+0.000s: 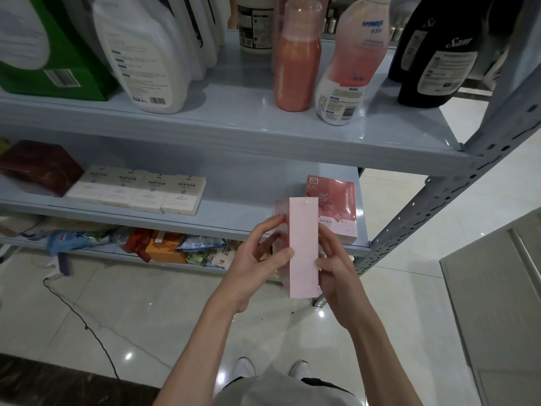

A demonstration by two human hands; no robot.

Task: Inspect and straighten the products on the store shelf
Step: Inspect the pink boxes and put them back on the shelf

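**Hands grip one pink box (304, 247)**

Holding it from both sides, the left hand (257, 259) curls its thumb and fingers round the box's left long edge, and the right hand (335, 268) does the same on the right edge. The box is off the shelving (263, 136), lengthwise with its plain face to the camera. It is in front of the right end of the middle board, just before a pink flowered box (341, 206) that stands there.

The shelving is pale blue-grey metal with a perforated upright (439, 206) at its right corner, and three boards show. It stands on glossy pale floor tiles (146, 312) that mirror spots of light. One black cable (86, 327) trails across them at the left.

On the top board:
- one green box (58, 68)
- a row of white jugs (146, 54), too closely overlapped to count
- one white jar (254, 24) at the back
- one orange-pink bottle (297, 63)
- one white-and-pink lotion bottle (351, 63)
- two black bottles (439, 68)

On the middle board:
- one dark red box (38, 165)
- four cream boxes (137, 191) side by side, touching
- the one flowered box

The bottom board holds a jumble of packets (175, 247), too crowded to count. Two white shoes (246, 367) show at the lower edge.
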